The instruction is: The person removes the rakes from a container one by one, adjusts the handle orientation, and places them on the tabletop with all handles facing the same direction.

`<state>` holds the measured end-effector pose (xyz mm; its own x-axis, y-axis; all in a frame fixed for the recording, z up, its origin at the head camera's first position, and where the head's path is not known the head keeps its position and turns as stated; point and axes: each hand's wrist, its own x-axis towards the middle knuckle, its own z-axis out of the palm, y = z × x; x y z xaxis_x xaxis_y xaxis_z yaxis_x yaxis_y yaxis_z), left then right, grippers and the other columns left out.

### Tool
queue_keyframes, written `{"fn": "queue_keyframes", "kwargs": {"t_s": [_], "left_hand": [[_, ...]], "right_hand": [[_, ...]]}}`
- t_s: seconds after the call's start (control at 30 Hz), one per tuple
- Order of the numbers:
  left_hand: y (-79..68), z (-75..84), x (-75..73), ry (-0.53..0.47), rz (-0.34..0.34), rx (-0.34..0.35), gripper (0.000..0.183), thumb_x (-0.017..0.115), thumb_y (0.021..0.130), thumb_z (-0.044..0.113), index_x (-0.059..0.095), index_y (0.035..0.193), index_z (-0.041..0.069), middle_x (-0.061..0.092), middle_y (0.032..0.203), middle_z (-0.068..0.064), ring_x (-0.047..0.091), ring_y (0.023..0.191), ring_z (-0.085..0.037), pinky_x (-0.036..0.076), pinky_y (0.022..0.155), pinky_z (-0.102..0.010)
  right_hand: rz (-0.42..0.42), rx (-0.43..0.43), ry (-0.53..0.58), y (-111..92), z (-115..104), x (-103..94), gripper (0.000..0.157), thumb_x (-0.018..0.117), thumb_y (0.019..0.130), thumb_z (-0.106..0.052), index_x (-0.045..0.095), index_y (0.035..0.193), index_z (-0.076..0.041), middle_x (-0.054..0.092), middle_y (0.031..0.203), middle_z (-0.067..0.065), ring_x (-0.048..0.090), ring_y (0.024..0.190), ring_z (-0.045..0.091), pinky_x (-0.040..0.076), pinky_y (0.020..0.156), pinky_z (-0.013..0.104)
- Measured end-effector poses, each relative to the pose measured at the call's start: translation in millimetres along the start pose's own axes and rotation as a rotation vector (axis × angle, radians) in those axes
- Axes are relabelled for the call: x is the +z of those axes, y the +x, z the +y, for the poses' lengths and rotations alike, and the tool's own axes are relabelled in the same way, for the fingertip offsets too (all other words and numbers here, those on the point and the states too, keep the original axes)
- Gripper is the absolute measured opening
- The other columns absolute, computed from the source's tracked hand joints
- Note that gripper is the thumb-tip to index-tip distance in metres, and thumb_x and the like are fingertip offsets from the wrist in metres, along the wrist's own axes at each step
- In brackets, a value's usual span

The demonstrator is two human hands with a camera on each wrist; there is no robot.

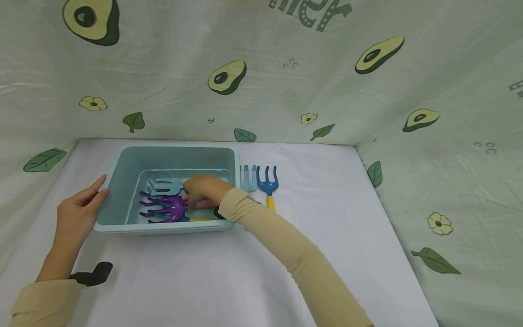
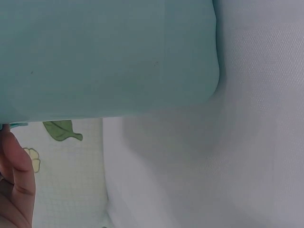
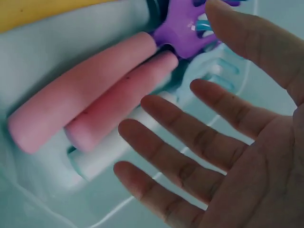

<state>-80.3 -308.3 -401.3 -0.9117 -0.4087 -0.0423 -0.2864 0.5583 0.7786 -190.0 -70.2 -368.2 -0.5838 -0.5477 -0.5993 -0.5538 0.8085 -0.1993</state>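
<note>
My left hand [image 1: 79, 209] holds the left rim of a pale blue-green plastic tub [image 1: 163, 230]. In the left wrist view, the tub's outer wall [image 2: 104, 57] fills the upper part. My right hand [image 1: 207, 187] is inside the tub, over the garden hand rakes. In the right wrist view its fingers [image 3: 164, 114] are spread and nothing is gripped. Beneath lie purple hand rakes [image 1: 176, 208] with two pink handles [image 3: 85, 90] showing. Beside them are a light blue rake [image 1: 170, 187] with a white handle [image 3: 118, 140] and a yellow handle [image 3: 52, 10].
Right of the tub, a light blue rake [image 1: 248, 181] and a blue rake [image 1: 267, 185] with a yellow handle lie on the white cloth [image 1: 327, 218]. A patterned curtain [image 1: 171, 109] stands behind. A black strap [image 1: 98, 274] sticks out by the left wrist.
</note>
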Motion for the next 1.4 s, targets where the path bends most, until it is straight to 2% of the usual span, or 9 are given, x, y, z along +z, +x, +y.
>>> {"fn": "queue_keyframes", "kwargs": {"t_s": [0.13, 0.23, 0.4, 0.57, 0.7, 0.83, 1.03, 1.23, 1.4], "left_hand": [[-0.5, 0.9, 0.4, -0.002, -0.001, 0.003, 0.042, 0.048, 0.09, 0.043, 0.039, 0.131, 0.041, 0.044, 0.136, -0.001, 0.04, 0.085, 0.02, 0.034, 0.059, 0.0], [-0.9, 1.4, -0.3, -0.007, -0.002, 0.012, 0.042, 0.049, 0.09, 0.042, 0.039, 0.131, 0.041, 0.045, 0.136, -0.001, 0.039, 0.082, 0.02, 0.035, 0.058, -0.001], [-1.7, 1.8, -0.7, -0.009, -0.001, 0.012, 0.042, 0.048, 0.09, 0.042, 0.039, 0.131, 0.042, 0.045, 0.136, 0.002, 0.039, 0.081, 0.02, 0.035, 0.058, -0.001], [-2.6, 1.4, -0.6, -0.015, 0.003, 0.002, 0.042, 0.048, 0.09, 0.042, 0.039, 0.131, 0.042, 0.044, 0.137, 0.002, 0.039, 0.081, 0.019, 0.035, 0.057, -0.001], [-2.8, 0.3, -0.6, -0.019, 0.008, 0.0, 0.042, 0.048, 0.09, 0.041, 0.038, 0.131, 0.042, 0.044, 0.138, 0.002, 0.039, 0.08, 0.019, 0.035, 0.057, -0.002], [-3.5, -1.0, -1.0, -0.037, 0.006, 0.001, 0.042, 0.049, 0.09, 0.04, 0.039, 0.131, 0.041, 0.045, 0.137, 0.006, 0.04, 0.079, 0.018, 0.036, 0.056, -0.002], [-4.5, -1.3, -1.0, -0.049, 0.021, -0.001, 0.042, 0.05, 0.09, 0.039, 0.041, 0.13, 0.041, 0.051, 0.129, 0.014, 0.042, 0.077, 0.016, 0.037, 0.055, -0.003], [-5.6, -0.8, -1.0, -0.061, 0.027, 0.005, 0.041, 0.051, 0.09, 0.038, 0.042, 0.13, 0.04, 0.053, 0.118, 0.024, 0.042, 0.076, 0.016, 0.037, 0.055, -0.003], [-6.2, -1.2, -0.5, -0.082, 0.029, 0.007, 0.041, 0.052, 0.089, 0.037, 0.043, 0.13, 0.039, 0.052, 0.11, 0.029, 0.043, 0.075, 0.017, 0.037, 0.055, -0.003]], "right_hand": [[-0.031, 0.016, -0.004, 3.3, -0.1, 4.5, 0.034, 0.073, 0.074, -0.033, 0.057, 0.1, -0.019, 0.057, 0.096, -0.009, 0.051, 0.088, 0.008, 0.042, 0.079, 0.027], [-0.047, 0.051, 0.015, 6.0, 0.7, 6.8, 0.032, 0.074, 0.073, -0.033, 0.057, 0.096, -0.019, 0.058, 0.099, -0.009, 0.052, 0.088, 0.009, 0.042, 0.08, 0.028], [-0.129, 0.095, 0.024, 10.9, 4.6, 8.4, 0.035, 0.073, 0.074, -0.033, 0.06, 0.103, -0.02, 0.054, 0.124, -0.007, 0.049, 0.105, 0.008, 0.04, 0.089, 0.027], [-0.232, 0.121, -0.009, 15.5, 7.3, 7.6, 0.047, 0.072, 0.075, -0.035, 0.056, 0.117, -0.025, 0.043, 0.138, -0.009, 0.044, 0.111, 0.006, 0.038, 0.091, 0.025], [-0.29, 0.147, 0.015, 18.2, 6.5, 7.1, 0.049, 0.073, 0.075, -0.03, 0.055, 0.121, -0.027, 0.04, 0.139, -0.01, 0.043, 0.103, 0.005, 0.039, 0.083, 0.021], [-0.334, 0.168, 0.105, 17.9, 5.0, 8.5, 0.041, 0.072, 0.077, -0.021, 0.061, 0.116, -0.023, 0.043, 0.13, -0.009, 0.047, 0.085, 0.004, 0.043, 0.071, 0.019], [-0.37, 0.236, 0.26, 16.6, 3.8, 11.3, 0.032, 0.071, 0.078, -0.014, 0.066, 0.108, -0.023, 0.034, 0.14, -0.022, 0.046, 0.054, 0.002, 0.041, 0.052, 0.015], [-0.378, 0.242, 0.215, 16.4, 2.6, 11.7, 0.031, 0.069, 0.08, -0.017, 0.066, 0.109, -0.026, 0.035, 0.14, -0.023, 0.046, 0.054, 0.001, 0.04, 0.051, 0.014], [-0.412, 0.205, 0.068, 14.5, 1.6, 11.1, 0.026, 0.067, 0.081, -0.024, 0.065, 0.107, -0.024, 0.056, 0.12, -0.012, 0.05, 0.076, 0.004, 0.044, 0.065, 0.019]]}}
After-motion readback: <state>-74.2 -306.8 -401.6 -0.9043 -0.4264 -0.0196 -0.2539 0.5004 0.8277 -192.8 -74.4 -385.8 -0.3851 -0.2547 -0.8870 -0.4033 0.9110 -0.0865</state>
